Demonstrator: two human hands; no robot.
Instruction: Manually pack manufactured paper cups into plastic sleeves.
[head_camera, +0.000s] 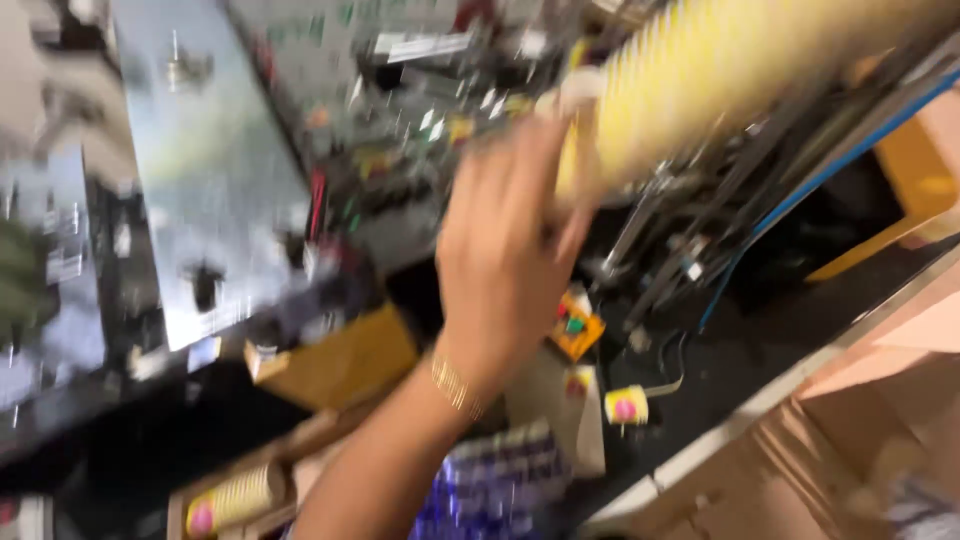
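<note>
While frame blurs, long stack of yellow paper cups (720, 70) lies slanted at upper right, over machine parts. Hand (505, 265) grasps stack's lower end, fingers curled round it; which hand, cannot tell. Gold bangle (455, 385) on wrist. Risk: one-end hold lets stack sag, cups separating onto blue cable (800, 190) below.
</note>
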